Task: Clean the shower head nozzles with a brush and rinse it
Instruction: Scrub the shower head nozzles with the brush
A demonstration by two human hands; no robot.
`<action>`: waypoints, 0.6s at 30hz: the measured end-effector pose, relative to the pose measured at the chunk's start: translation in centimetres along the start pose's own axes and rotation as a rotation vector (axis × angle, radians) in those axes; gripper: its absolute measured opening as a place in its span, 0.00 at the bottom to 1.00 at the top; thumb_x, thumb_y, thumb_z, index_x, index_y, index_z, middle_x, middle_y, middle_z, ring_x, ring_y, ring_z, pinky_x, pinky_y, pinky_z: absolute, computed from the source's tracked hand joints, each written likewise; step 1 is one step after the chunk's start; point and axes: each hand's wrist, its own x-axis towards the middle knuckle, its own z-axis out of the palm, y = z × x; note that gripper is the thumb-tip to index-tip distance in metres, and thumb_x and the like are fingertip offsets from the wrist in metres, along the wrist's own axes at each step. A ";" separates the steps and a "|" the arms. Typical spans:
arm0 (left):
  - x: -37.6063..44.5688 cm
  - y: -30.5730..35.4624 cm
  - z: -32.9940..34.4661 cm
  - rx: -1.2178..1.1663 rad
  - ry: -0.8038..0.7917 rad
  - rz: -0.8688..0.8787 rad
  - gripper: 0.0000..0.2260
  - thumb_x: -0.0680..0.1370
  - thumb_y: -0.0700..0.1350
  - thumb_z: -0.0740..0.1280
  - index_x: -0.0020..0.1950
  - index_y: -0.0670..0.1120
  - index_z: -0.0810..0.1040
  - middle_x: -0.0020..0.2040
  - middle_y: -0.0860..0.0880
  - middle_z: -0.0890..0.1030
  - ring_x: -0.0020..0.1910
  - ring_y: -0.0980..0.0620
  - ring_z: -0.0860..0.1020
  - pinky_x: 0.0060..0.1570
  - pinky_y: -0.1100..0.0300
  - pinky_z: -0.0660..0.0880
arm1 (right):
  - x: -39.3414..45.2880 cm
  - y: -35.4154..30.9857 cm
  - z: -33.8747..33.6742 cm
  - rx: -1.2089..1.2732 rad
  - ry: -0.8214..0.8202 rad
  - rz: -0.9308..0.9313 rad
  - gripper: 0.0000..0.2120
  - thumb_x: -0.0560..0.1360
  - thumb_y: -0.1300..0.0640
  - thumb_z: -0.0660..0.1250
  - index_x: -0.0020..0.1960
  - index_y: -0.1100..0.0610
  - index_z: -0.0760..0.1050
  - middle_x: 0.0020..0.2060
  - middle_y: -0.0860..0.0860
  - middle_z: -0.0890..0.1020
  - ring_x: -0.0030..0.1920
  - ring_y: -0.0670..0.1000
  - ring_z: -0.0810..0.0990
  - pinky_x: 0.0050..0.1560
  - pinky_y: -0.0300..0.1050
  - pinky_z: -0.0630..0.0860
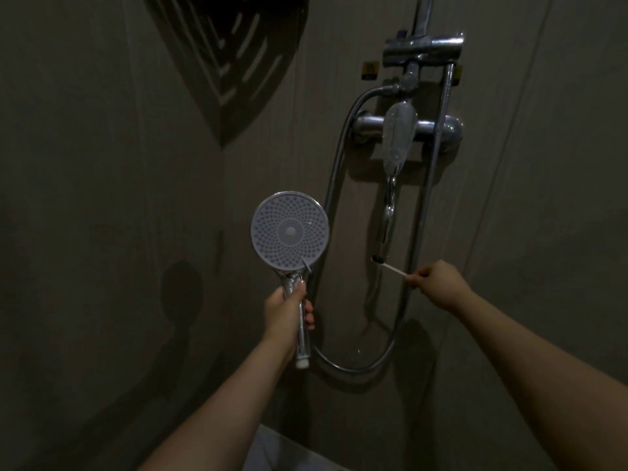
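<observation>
Our left hand (284, 312) gripping shower head (290, 230) handle, nozzles facing us; right hand (438, 281) pinching brush (390, 265), bristles under tap stream (389, 205) far right.

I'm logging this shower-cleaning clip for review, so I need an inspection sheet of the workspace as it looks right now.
Surface: dim wall panel, bare part plain.
Job's things: shower head upright, nozzle face toward camera; brush tip under the running water stream from the tap spout.
Clutter: nothing seen.
Hands: left hand grips the shower head handle; right hand pinches the brush handle.
Cables: metal hose loops below the mixer.
Surroundings: slotted corner shelf upper left; riser pipe.
</observation>
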 end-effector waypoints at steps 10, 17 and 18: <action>-0.2 0.0 0.2 0.034 -0.020 0.006 0.10 0.79 0.45 0.61 0.37 0.46 0.70 0.28 0.47 0.71 0.20 0.56 0.69 0.22 0.64 0.68 | 0.2 0.2 -1.8 -0.077 -0.032 -0.023 0.16 0.77 0.52 0.64 0.32 0.55 0.75 0.26 0.51 0.71 0.29 0.47 0.70 0.30 0.40 0.65; -0.4 0.1 0.5 0.041 -0.043 0.007 0.09 0.79 0.45 0.61 0.38 0.46 0.71 0.28 0.47 0.71 0.20 0.56 0.69 0.22 0.64 0.68 | 0.1 -0.1 -1.8 -0.083 -0.035 -0.024 0.13 0.77 0.53 0.63 0.37 0.58 0.76 0.26 0.50 0.71 0.31 0.49 0.71 0.31 0.38 0.65; -0.5 0.2 0.5 0.043 -0.042 0.006 0.09 0.79 0.44 0.61 0.38 0.46 0.71 0.28 0.47 0.71 0.20 0.56 0.69 0.22 0.65 0.68 | 0.1 -0.3 -1.7 -0.077 -0.036 -0.024 0.14 0.77 0.53 0.63 0.36 0.58 0.75 0.27 0.50 0.71 0.32 0.49 0.72 0.31 0.38 0.65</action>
